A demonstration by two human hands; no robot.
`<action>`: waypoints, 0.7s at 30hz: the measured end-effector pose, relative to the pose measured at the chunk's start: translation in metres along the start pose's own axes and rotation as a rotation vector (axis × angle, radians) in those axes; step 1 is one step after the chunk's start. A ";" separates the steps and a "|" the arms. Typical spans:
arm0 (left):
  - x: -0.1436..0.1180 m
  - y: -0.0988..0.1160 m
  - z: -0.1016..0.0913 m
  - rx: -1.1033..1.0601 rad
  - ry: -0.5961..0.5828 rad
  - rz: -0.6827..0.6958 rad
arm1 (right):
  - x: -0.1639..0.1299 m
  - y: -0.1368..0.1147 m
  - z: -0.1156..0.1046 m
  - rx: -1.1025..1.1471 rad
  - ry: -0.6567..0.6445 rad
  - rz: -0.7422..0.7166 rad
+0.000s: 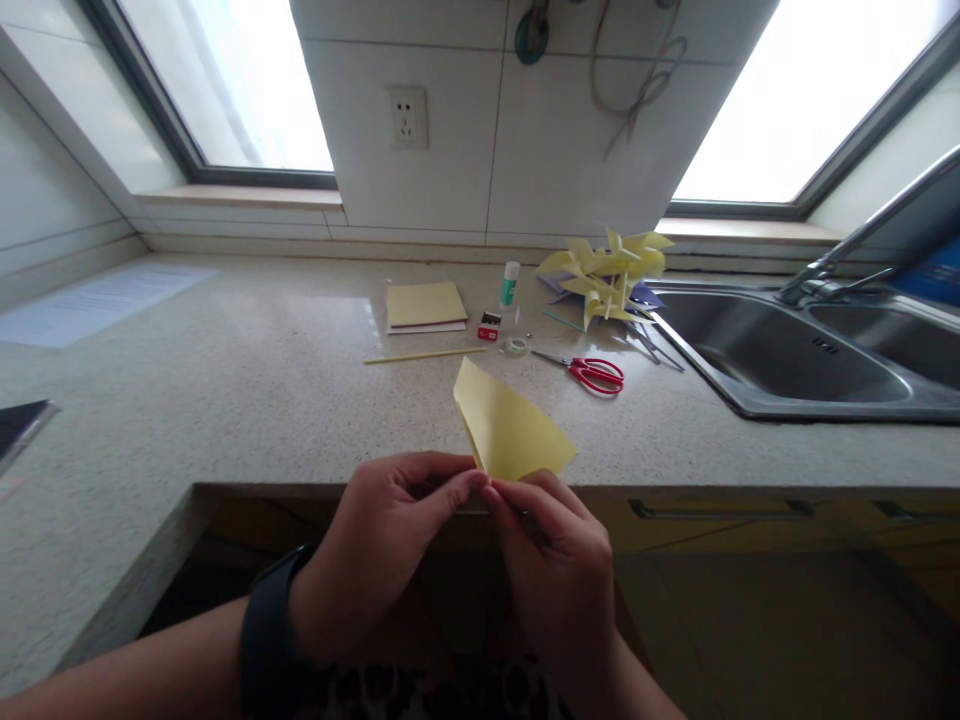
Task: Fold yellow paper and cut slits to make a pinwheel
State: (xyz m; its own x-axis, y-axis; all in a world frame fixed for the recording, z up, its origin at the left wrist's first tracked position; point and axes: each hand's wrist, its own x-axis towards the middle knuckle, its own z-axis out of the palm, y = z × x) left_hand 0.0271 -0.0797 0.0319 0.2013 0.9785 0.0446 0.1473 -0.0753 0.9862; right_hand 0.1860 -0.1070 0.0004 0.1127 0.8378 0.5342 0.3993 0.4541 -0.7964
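Observation:
A folded yellow paper sheet [510,428] stands up from between my two hands, just in front of the counter's front edge. My left hand [382,545], with a black band on its wrist, pinches the paper's lower corner with thumb and forefinger. My right hand [559,560] pinches the same corner from the right, fingertips touching those of the left.
On the speckled counter [262,380] lie red-handled scissors [592,373], a thin yellow stick [424,355], a yellow paper pad [425,304], a glue stick [510,284], a small red box [489,326], a tape roll [515,346] and yellow paper pinwheels [607,275]. A steel sink [780,360] lies at right.

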 end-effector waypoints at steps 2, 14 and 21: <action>0.000 0.001 0.000 -0.029 0.000 -0.038 | -0.003 0.001 0.002 -0.061 0.026 -0.074; 0.014 0.000 -0.014 0.367 -0.090 0.043 | 0.025 0.023 -0.005 -0.440 -0.034 -0.433; 0.027 -0.014 -0.028 1.021 -0.145 0.879 | 0.052 0.052 -0.020 -0.669 -0.378 -0.556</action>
State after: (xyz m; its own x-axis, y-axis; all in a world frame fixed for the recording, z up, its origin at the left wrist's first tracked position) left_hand 0.0031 -0.0469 0.0235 0.6902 0.5094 0.5140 0.5526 -0.8296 0.0800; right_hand 0.2306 -0.0460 -0.0074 -0.5060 0.6493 0.5677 0.7586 0.6483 -0.0653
